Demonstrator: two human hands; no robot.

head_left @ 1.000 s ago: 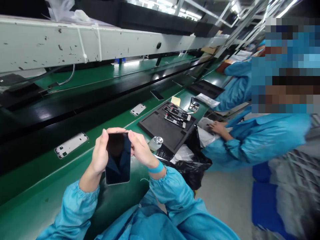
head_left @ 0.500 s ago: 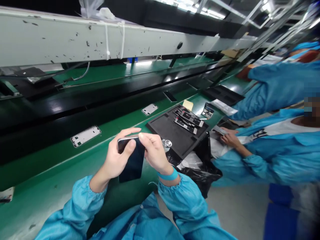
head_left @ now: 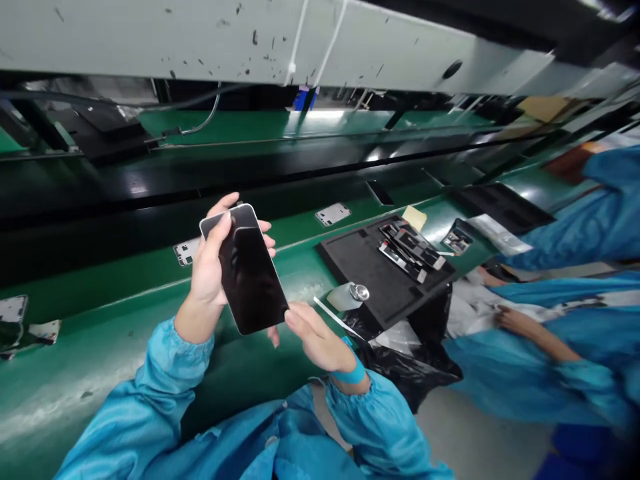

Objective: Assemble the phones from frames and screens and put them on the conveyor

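A smartphone [head_left: 253, 280] with a dark screen and a light rim is held above the green bench, its screen facing me. My left hand [head_left: 210, 263] wraps round its upper left side, the thumb on the glass and fingertips showing past the far edge. At the lower right corner, my right hand [head_left: 317, 337] pinches the phone between thumb and fingers; one fingertip shows below the bottom edge. A blue band circles my right wrist. Just right of the phone stands a clear bottle [head_left: 345, 297] with a metal cap.
A black foam tray [head_left: 345, 260] holds several phone screen parts [head_left: 410, 250]. White phone frames [head_left: 333, 214] and a dark phone panel [head_left: 380, 193] lie along the bench. A black plastic bag [head_left: 415, 367] hangs at the bench edge. A co-worker's arm [head_left: 535, 333] is at the right.
The phone has been raised and tilted more towards me. My right hand has moved from its top edge to its lower right corner. The view has turned left.
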